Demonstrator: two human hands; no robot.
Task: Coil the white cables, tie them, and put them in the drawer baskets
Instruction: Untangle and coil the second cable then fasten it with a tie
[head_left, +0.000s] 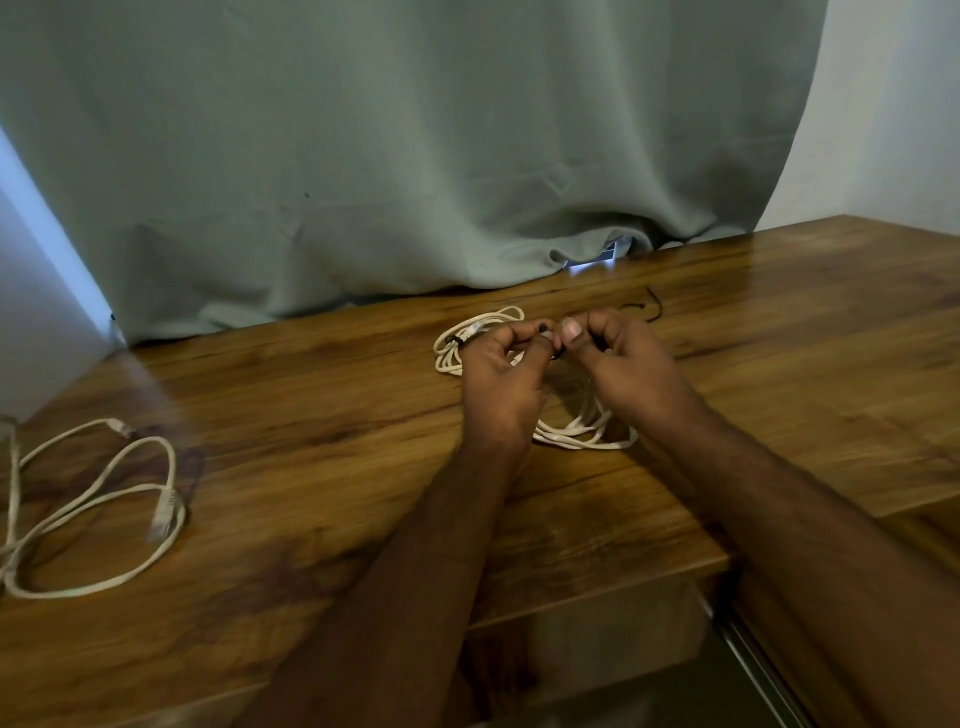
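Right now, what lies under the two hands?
Under the left hand and right hand lies a coiled white cable on the wooden table. The hands cover the coil's middle. They pinch something small and dark, too hidden to identify.

You have two white cables on the one wooden table (311, 395): a coiled cable (582, 434) in the middle, partly under your hands, and a loose cable (98, 499) at the near left. Two hands are in view, your left hand (501, 384) and right hand (623, 369). One thin black tie (652, 304) lies at the far right, just beyond them. One grey-green curtain (389, 156) hangs along the far edge.
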